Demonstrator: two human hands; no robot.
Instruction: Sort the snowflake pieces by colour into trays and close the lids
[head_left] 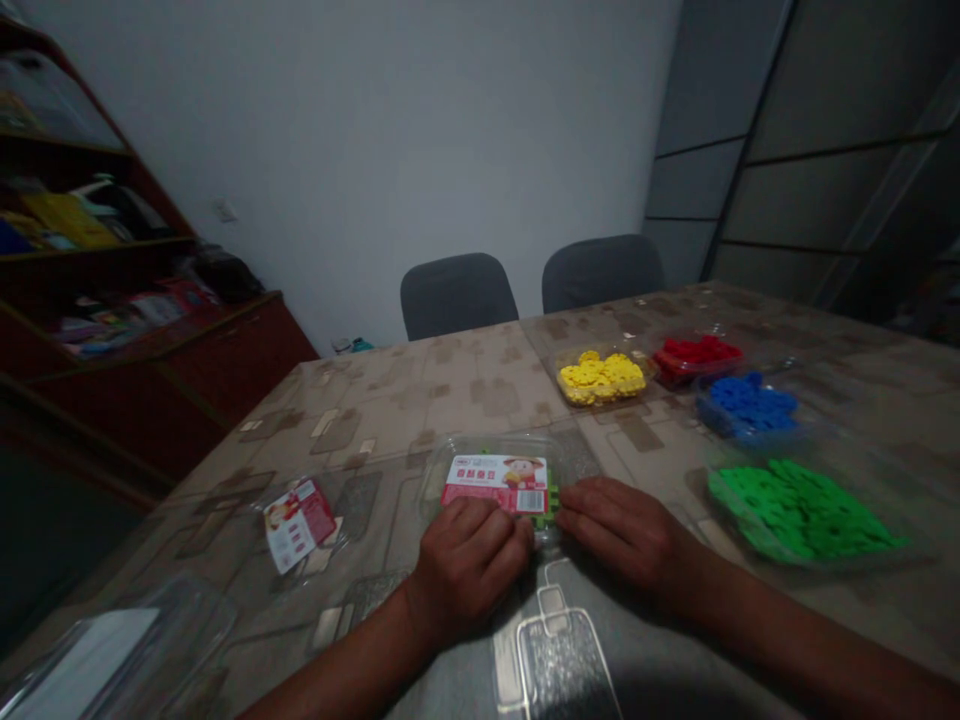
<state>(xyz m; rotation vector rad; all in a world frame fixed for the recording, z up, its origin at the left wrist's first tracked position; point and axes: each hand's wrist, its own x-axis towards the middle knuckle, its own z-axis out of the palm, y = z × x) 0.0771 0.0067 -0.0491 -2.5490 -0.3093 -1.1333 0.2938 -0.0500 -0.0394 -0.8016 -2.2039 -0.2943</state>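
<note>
A clear plastic box [495,450] with a red and white label lies in the middle of the table, light green pieces showing through it. My left hand [476,555] rests at its front edge with curled fingers; what they hold, if anything, is hidden. Against the box's right front corner is my right hand [626,530], its fingers pressed together, and whatever is under them cannot be made out. To the right stand clear boxes of yellow pieces [602,378], red pieces [697,355], blue pieces [752,405] and green pieces [806,510].
A labelled clear lid [300,525] lies on the patterned table [420,385] at left. Another clear container [127,645] is at the near left corner. Two grey chairs [457,293] [602,270] stand behind the table, and shelves [97,240] rise at far left.
</note>
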